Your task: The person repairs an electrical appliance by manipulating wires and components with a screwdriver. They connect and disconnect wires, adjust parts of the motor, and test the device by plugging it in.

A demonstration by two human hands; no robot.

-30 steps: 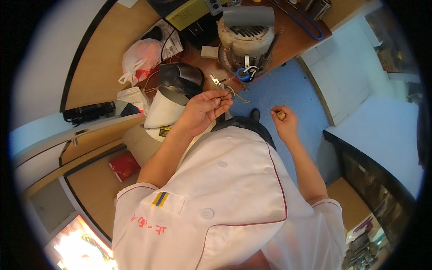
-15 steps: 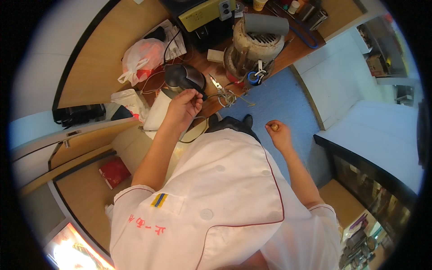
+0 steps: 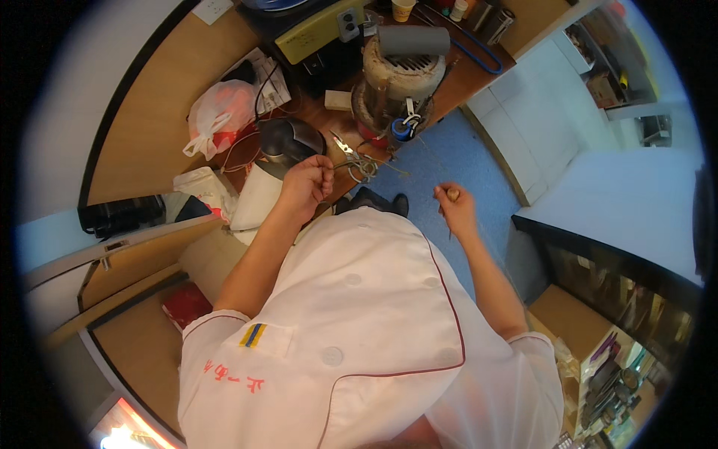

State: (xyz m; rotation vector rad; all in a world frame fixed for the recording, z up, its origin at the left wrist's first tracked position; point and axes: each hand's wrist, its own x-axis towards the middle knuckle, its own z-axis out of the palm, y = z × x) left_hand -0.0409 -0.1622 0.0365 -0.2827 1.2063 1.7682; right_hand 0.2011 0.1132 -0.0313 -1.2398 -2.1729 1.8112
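Note:
My left hand (image 3: 308, 182) is closed around the end of a bundle of grey string (image 3: 362, 168) that lies looped at the edge of the wooden counter (image 3: 161, 112). My right hand (image 3: 455, 210) hangs out over the blue floor (image 3: 456, 161), shut on a small brown wooden-handled tool (image 3: 452, 196) with a thin point hanging below the fist. A dark rounded lid (image 3: 288, 138) on a white appliance sits just behind my left hand. Scissors (image 3: 342, 142) lie on the counter beyond the string.
A round machine with a grey tube on top (image 3: 398, 71) stands on the counter ahead. A white plastic bag (image 3: 221, 114) and a yellow box device (image 3: 318, 34) sit further left. White cabinets (image 3: 538, 112) and a dark glass-fronted unit (image 3: 621, 277) border the floor on the right.
The view has tilted down and the counter has come closer. My left hand has shifted from the dark lid to the string at the counter edge. My right hand stays out to the side.

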